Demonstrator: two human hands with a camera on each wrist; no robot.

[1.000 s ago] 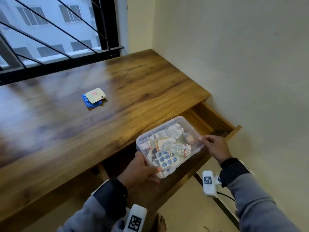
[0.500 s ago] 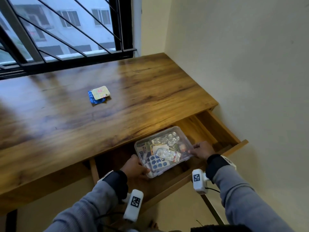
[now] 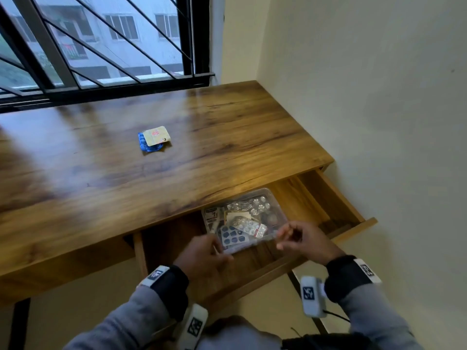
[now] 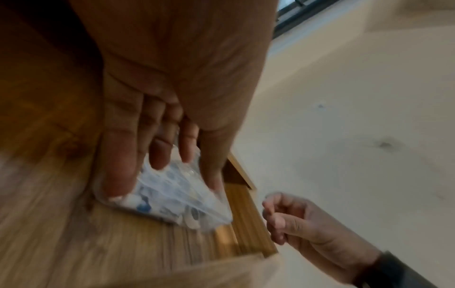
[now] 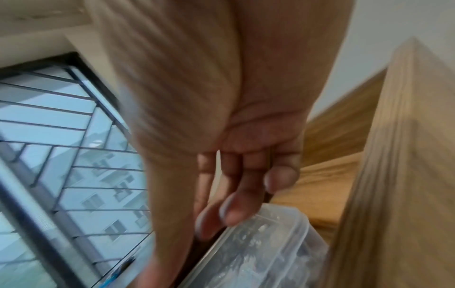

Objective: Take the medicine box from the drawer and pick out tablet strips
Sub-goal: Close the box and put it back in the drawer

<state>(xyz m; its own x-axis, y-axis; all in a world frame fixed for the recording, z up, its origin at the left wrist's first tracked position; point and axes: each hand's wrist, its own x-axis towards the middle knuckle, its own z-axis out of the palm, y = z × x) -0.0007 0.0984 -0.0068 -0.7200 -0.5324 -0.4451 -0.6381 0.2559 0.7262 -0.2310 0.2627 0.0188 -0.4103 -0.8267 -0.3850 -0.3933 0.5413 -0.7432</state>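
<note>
The clear medicine box (image 3: pixel 246 218), full of tablet strips (image 3: pixel 249 226), sits inside the open drawer (image 3: pixel 336 205) of the wooden desk (image 3: pixel 126 178). The left hand (image 3: pixel 202 256) is at the box's near left corner; in the left wrist view its fingers (image 4: pixel 118 165) lie almost straight on the lid, grasping nothing. The right hand (image 3: pixel 307 242) is beside the near right corner, its fingers (image 4: pixel 278 222) loosely curled and holding nothing. On the desk, well apart from the drawer, lie a blue strip (image 3: pixel 147 147) and a yellowish packet (image 3: pixel 156 135) partly over it.
</note>
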